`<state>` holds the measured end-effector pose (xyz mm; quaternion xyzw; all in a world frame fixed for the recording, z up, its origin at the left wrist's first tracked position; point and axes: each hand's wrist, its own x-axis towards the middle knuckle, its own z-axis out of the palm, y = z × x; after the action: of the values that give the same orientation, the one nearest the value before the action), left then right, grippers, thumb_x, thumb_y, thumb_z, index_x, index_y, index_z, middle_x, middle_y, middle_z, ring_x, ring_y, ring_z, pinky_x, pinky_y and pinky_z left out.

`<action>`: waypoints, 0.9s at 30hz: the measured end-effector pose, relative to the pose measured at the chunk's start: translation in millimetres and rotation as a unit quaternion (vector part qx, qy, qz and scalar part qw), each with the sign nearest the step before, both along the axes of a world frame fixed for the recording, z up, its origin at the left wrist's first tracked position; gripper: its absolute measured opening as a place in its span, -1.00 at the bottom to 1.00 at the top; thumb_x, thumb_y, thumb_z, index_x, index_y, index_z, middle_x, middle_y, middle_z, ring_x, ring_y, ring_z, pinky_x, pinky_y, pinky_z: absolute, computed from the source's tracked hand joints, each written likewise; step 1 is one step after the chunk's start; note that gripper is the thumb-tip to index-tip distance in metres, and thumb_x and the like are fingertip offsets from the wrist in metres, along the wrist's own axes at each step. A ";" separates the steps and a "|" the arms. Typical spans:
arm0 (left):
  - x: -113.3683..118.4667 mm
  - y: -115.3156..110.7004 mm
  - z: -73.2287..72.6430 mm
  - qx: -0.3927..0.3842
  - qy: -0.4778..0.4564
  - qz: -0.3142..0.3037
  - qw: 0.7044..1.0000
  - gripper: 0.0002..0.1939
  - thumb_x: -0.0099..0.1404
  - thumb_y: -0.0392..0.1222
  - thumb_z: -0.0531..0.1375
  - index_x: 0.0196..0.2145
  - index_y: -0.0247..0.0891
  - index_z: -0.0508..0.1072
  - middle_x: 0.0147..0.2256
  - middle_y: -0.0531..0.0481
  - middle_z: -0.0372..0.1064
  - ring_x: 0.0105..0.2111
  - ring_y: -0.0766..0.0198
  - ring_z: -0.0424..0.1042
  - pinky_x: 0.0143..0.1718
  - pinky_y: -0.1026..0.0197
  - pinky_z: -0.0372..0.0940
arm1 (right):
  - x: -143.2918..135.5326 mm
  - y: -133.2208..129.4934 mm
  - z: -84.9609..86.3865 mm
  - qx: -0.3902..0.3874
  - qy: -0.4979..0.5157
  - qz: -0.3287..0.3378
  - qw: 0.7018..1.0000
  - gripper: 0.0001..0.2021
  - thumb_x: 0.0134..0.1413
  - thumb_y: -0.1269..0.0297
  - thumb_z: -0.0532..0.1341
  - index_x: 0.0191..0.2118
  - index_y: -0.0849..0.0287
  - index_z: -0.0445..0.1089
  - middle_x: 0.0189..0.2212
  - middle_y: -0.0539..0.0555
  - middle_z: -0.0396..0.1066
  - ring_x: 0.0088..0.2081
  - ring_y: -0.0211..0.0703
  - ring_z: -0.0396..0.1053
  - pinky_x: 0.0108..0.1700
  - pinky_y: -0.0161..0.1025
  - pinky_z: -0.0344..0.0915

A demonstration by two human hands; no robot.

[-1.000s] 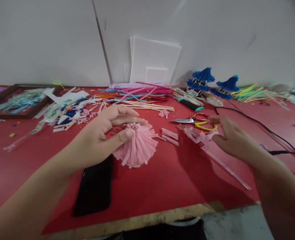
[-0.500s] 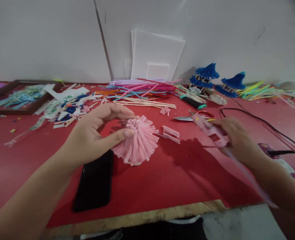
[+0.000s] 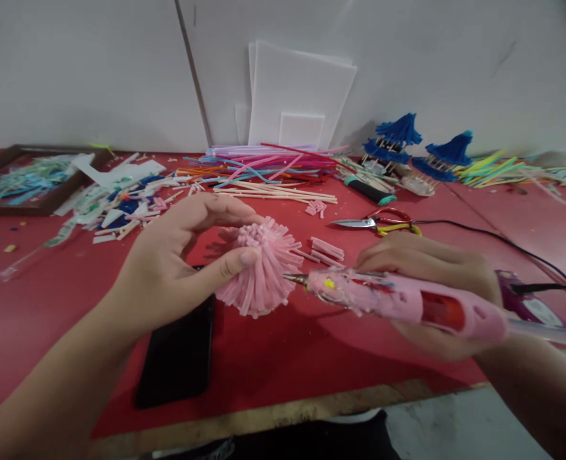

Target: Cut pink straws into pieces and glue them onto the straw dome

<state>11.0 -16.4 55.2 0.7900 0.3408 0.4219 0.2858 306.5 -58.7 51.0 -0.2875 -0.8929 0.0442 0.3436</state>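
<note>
Thumb and fingers of my left hand (image 3: 177,255) grip the top of a pink pipe-cleaner cone (image 3: 266,275), whose strands fan downward like a small roof. My right hand (image 3: 421,275) is wrapped round a pink glue gun (image 3: 383,300). Its metal nozzle points left, at the cone's right side; whether it touches the strands I cannot tell. A clear glue stick (image 3: 546,331) sticks out of the gun's back end. Short pink pipe-cleaner pieces (image 3: 328,249) lie just behind the nozzle.
A black phone (image 3: 175,358) lies under my left wrist. Scissors (image 3: 374,222) and green-tipped pliers (image 3: 369,191) lie behind my right hand. Pipe cleaners (image 3: 273,163) are heaped along the wall, with blue roofed models (image 3: 391,140) to their right. A black cord (image 3: 494,236) crosses the right side.
My right hand has swung the glue gun in from the right, turning its nozzle to the cone. The scissors' handles now show. My left hand keeps its grip, with the cone slightly tilted.
</note>
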 end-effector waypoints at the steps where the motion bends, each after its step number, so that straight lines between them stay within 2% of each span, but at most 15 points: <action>1: 0.4 0.2 0.2 0.004 -0.002 0.002 1.000 -0.72 0.22 -0.27 0.30 -0.09 -0.14 0.46 -0.15 0.01 0.43 -0.14 0.26 0.46 -0.09 0.26 0.43 | -0.9 0.6 -1.8 -0.001 0.000 0.003 1.000 -0.74 -0.09 0.44 0.17 -0.18 0.18 0.32 -0.36 0.14 0.44 -0.31 -0.14 0.43 -0.29 -0.16 0.45; 7: 1.5 2.7 -1.0 0.019 -0.002 0.017 1.000 -0.75 0.21 -0.25 0.29 -0.12 -0.16 0.48 -0.16 0.00 0.46 -0.14 0.22 0.48 -0.10 0.25 0.44 | -2.4 0.7 -8.7 0.014 0.000 -0.002 1.000 -0.77 -0.10 0.40 0.16 -0.22 0.21 0.31 -0.40 0.13 0.42 -0.34 -0.14 0.40 -0.31 -0.15 0.41; 12: -0.2 6.8 -4.3 0.076 -0.005 -0.025 0.997 -0.73 0.23 -0.35 0.29 -0.09 -0.33 0.45 -0.18 -0.06 0.45 -0.18 0.34 0.47 -0.15 0.37 0.43 | -4.0 -0.3 -8.6 -0.004 -0.015 -0.021 1.000 -0.79 -0.13 0.40 0.14 -0.26 0.18 0.27 -0.44 0.10 0.39 -0.37 -0.15 0.38 -0.34 -0.15 0.39; 17: -1.9 7.6 -5.5 0.069 -0.017 -0.044 0.996 -0.72 0.24 -0.37 0.28 -0.07 -0.34 0.44 -0.17 -0.07 0.43 -0.17 0.37 0.46 -0.12 0.40 0.40 | -7.0 1.0 -9.6 0.003 0.005 -0.026 1.000 -0.82 -0.11 0.39 0.14 -0.28 0.18 0.27 -0.44 0.10 0.36 -0.40 -0.16 0.33 -0.37 -0.14 0.35; 22: -2.2 7.1 -7.0 0.049 -0.019 -0.031 0.998 -0.73 0.24 -0.32 0.29 -0.08 -0.30 0.45 -0.17 -0.06 0.44 -0.20 0.37 0.46 -0.11 0.38 0.41 | -10.4 5.0 -11.4 0.014 0.018 -0.028 0.999 -0.84 -0.11 0.39 0.15 -0.31 0.17 0.25 -0.45 0.09 0.30 -0.39 -0.14 0.28 -0.35 -0.09 0.32; 27: -0.5 7.5 -7.0 0.055 -0.023 -0.027 0.998 -0.74 0.23 -0.30 0.29 -0.10 -0.32 0.45 -0.18 -0.04 0.45 -0.22 0.41 0.47 -0.14 0.45 0.40 | -13.7 7.5 -9.4 0.032 0.028 -0.036 0.998 -0.88 -0.09 0.37 0.12 -0.33 0.15 0.21 -0.48 0.07 0.25 -0.44 -0.14 0.24 -0.44 -0.12 0.26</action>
<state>10.5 -8.9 48.1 0.8033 0.2890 0.4509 0.2606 292.8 -51.2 41.6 -0.3069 -0.8729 0.0118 0.3790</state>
